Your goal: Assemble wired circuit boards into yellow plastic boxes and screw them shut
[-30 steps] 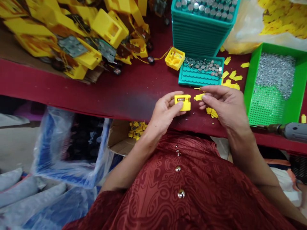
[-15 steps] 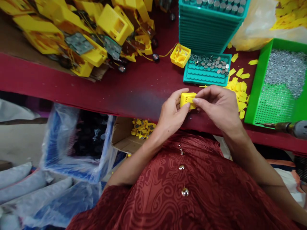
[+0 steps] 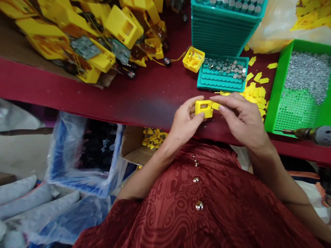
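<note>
My left hand [image 3: 186, 119] is closed round a small yellow plastic case [image 3: 204, 112], with the thumb pressed on its front. A rectangular opening in the case shows something dark and metallic inside. Between thumb and fingers, my right hand [image 3: 239, 117] pinches a small flat yellow cover [image 3: 215, 106] at the right edge of the case; whether the two touch I cannot tell. A loose pile of similar yellow covers [image 3: 254, 94] lies just beyond my right hand. Behind the hands is a teal tray [image 3: 219, 82] holding several button cells.
An open yellow case [image 3: 192, 62] with wires stands left of the tray. Stacked teal trays [image 3: 216, 34] rise behind. A green basket [image 3: 271, 113] of small metal pieces and a screwdriver [image 3: 310, 134] are at right. Yellow housings [image 3: 121, 26] heap up at left; a carton [image 3: 133, 150] sits below the table edge.
The yellow cover has come away from over the opening and shifted right in my right hand. The opening in the case now shows. My left hand keeps its hold.
</note>
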The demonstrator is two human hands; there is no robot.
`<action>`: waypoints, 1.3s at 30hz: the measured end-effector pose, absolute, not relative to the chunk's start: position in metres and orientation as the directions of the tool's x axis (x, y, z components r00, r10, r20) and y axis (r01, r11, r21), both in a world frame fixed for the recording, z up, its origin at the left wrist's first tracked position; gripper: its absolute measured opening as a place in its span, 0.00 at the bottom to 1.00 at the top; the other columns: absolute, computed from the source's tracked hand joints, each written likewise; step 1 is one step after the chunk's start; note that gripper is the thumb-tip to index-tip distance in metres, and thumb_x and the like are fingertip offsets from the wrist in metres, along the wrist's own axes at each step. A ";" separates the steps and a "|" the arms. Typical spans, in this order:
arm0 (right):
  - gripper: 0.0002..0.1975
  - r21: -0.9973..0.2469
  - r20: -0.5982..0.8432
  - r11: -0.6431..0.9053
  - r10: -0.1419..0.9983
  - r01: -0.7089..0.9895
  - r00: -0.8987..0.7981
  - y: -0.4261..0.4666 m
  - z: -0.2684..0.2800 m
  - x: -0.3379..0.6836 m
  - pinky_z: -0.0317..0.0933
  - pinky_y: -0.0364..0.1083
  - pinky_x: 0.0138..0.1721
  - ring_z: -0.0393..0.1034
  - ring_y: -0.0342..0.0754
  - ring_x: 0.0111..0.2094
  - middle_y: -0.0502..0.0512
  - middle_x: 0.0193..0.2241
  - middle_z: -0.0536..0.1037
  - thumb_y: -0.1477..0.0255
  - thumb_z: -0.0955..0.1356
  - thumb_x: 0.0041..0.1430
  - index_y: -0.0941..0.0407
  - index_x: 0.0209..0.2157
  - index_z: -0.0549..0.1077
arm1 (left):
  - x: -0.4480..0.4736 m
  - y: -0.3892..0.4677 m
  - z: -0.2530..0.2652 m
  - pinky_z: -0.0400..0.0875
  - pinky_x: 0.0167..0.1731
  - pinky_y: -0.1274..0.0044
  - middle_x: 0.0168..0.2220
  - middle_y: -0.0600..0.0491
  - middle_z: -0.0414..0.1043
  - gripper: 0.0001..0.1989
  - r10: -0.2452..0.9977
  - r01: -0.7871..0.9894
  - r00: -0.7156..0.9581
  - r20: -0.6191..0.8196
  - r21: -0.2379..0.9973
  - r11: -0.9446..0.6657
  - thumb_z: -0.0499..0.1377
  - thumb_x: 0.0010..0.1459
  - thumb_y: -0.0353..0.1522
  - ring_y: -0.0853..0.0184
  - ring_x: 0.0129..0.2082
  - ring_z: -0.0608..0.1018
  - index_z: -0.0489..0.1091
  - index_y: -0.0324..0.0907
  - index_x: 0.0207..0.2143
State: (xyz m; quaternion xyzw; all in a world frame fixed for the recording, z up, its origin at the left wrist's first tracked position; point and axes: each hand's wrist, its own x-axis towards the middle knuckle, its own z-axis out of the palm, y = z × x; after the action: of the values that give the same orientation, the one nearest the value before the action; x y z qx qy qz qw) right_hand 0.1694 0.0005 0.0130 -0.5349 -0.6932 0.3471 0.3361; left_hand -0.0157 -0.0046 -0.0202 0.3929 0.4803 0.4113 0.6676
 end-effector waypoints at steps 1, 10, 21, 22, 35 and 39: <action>0.15 -0.804 0.107 0.209 0.972 0.556 -0.211 0.000 0.015 0.173 0.74 0.50 0.50 0.78 0.48 0.44 0.56 0.42 0.84 0.71 0.66 0.69 0.53 0.48 0.84 | -0.016 -0.004 -0.020 0.84 0.47 0.73 0.53 0.43 0.85 0.26 0.921 -0.185 0.198 -0.335 0.910 0.371 0.66 0.57 0.30 0.62 0.47 0.88 0.69 0.37 0.59; 0.18 -0.687 0.022 0.220 0.959 0.693 -0.283 0.017 0.019 0.191 0.73 0.53 0.49 0.79 0.52 0.41 0.57 0.42 0.86 0.72 0.66 0.65 0.54 0.52 0.83 | -0.016 -0.001 -0.022 0.85 0.44 0.73 0.52 0.43 0.85 0.27 0.910 -0.204 0.151 -0.387 0.888 0.412 0.66 0.55 0.28 0.62 0.45 0.88 0.71 0.37 0.58; 0.01 -0.908 -0.035 -0.032 0.999 0.419 0.002 0.019 0.019 0.172 0.75 0.49 0.42 0.76 0.46 0.33 0.52 0.32 0.82 0.73 0.74 0.59 0.54 0.33 0.82 | -0.017 0.002 -0.023 0.85 0.46 0.73 0.56 0.42 0.84 0.26 0.921 -0.158 0.156 -0.357 0.912 0.380 0.64 0.60 0.27 0.63 0.48 0.88 0.69 0.38 0.60; 0.01 -0.927 -0.074 -0.068 0.997 0.369 -0.001 0.019 0.017 0.168 0.74 0.48 0.39 0.74 0.44 0.31 0.51 0.30 0.82 0.73 0.74 0.59 0.54 0.33 0.82 | -0.016 0.002 -0.024 0.85 0.47 0.73 0.57 0.42 0.83 0.26 0.923 -0.150 0.166 -0.348 0.916 0.372 0.64 0.60 0.27 0.62 0.49 0.88 0.69 0.38 0.61; 0.05 -0.945 -0.191 -0.183 0.981 0.269 -0.005 0.016 0.005 0.151 0.67 0.44 0.27 0.71 0.42 0.24 0.49 0.24 0.78 0.75 0.76 0.55 0.55 0.29 0.77 | -0.012 -0.011 -0.018 0.80 0.49 0.72 0.55 0.46 0.83 0.23 0.969 0.038 0.143 -0.199 0.980 0.195 0.64 0.66 0.37 0.61 0.50 0.84 0.72 0.42 0.61; 0.06 -0.932 -0.164 -0.158 0.986 0.326 0.007 0.012 0.010 0.147 0.65 0.45 0.28 0.69 0.42 0.24 0.50 0.25 0.78 0.74 0.76 0.55 0.55 0.28 0.76 | -0.013 -0.010 -0.015 0.78 0.46 0.72 0.47 0.50 0.83 0.19 0.982 0.128 0.093 -0.163 0.980 0.151 0.62 0.70 0.41 0.63 0.43 0.82 0.75 0.44 0.59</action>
State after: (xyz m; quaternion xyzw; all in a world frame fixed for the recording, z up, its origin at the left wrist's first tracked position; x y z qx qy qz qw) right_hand 0.1473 0.0124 0.0102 -0.6097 -0.5382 0.4551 0.3628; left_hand -0.0132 -0.0102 -0.0154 0.5134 0.5406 0.4014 0.5321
